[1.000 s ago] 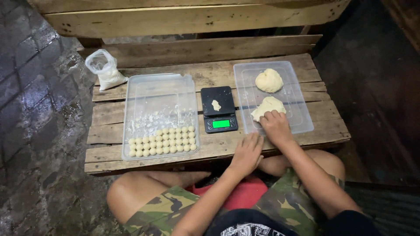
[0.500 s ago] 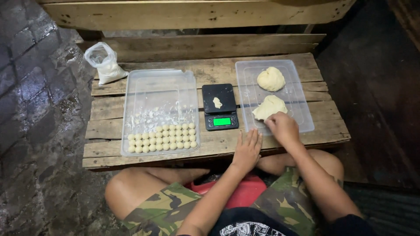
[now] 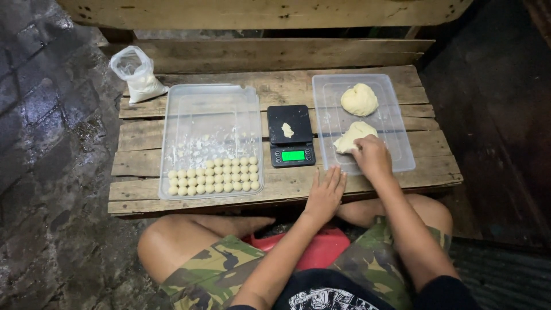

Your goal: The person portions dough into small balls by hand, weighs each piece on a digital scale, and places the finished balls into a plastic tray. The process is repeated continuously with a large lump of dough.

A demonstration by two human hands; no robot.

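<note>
Pinching at the near dough lump with right hand, fingers curled onto its right edge inside the clear tray. Left hand flat and empty on the wooden table, nearer the scale, left of the lump.

Plastic bag, tray of dough balls

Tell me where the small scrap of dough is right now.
In the head view, the dough scrap lies on the black scale, mid-table between the tray of dough balls and the right tray.

Head camera looks steeply down, fairly near.
</note>
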